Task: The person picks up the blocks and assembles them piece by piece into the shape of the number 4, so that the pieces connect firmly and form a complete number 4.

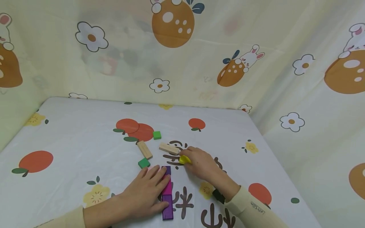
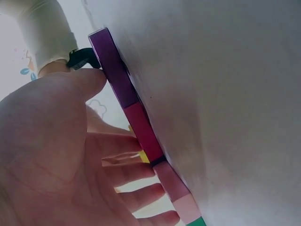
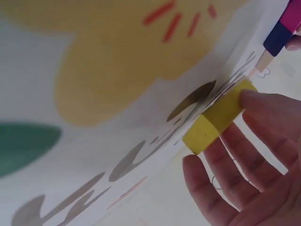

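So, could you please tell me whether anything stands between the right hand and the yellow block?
Nothing visible does: the right hand holds the yellow block, its thumb directly against it. The nearest wooden block lies to one side.

And here a white desk cloth [image 1: 85,133] is seen spread, marked with round red fruit [image 1: 36,161], yellow flowers [image 1: 97,194] and brown brush-style lettering [image 1: 185,202]; behind it, a cream fabric curtain [image 1: 205,60] is hung, printed with spotted orange fruit [image 1: 172,27], white rabbits [image 1: 248,60] and dark-outlined white flowers [image 1: 92,37].
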Tool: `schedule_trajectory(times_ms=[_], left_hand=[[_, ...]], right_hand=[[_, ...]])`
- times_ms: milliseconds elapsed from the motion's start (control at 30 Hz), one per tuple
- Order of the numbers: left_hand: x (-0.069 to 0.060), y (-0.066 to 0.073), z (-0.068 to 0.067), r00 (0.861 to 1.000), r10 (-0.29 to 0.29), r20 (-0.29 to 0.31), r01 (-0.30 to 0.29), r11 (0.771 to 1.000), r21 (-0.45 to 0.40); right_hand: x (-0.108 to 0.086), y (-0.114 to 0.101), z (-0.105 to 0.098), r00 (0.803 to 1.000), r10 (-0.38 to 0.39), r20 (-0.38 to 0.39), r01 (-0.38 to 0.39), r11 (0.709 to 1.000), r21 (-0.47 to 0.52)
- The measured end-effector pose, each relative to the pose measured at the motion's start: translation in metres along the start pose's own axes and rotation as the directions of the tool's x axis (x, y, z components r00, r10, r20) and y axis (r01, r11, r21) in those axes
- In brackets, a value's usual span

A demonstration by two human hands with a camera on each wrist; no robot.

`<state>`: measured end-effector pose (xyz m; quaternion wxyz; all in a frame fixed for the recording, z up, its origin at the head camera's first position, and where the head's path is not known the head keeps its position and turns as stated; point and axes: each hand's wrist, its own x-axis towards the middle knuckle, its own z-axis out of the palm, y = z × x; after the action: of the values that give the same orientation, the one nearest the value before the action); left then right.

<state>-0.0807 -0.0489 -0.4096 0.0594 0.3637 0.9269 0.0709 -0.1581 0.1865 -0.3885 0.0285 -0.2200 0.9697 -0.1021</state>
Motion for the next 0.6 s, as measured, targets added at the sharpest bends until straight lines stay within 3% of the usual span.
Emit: schedule_trajectory(times_ms=[600], left_hand=[[0.002,-0.001,0.002,1.000,-0.011,0.024,0.011,1.000,-0.015]], right_hand=[[-0.007,-0.017,-0.008,0.983,-0.175,0.051,0.176,0.984,-0.015]])
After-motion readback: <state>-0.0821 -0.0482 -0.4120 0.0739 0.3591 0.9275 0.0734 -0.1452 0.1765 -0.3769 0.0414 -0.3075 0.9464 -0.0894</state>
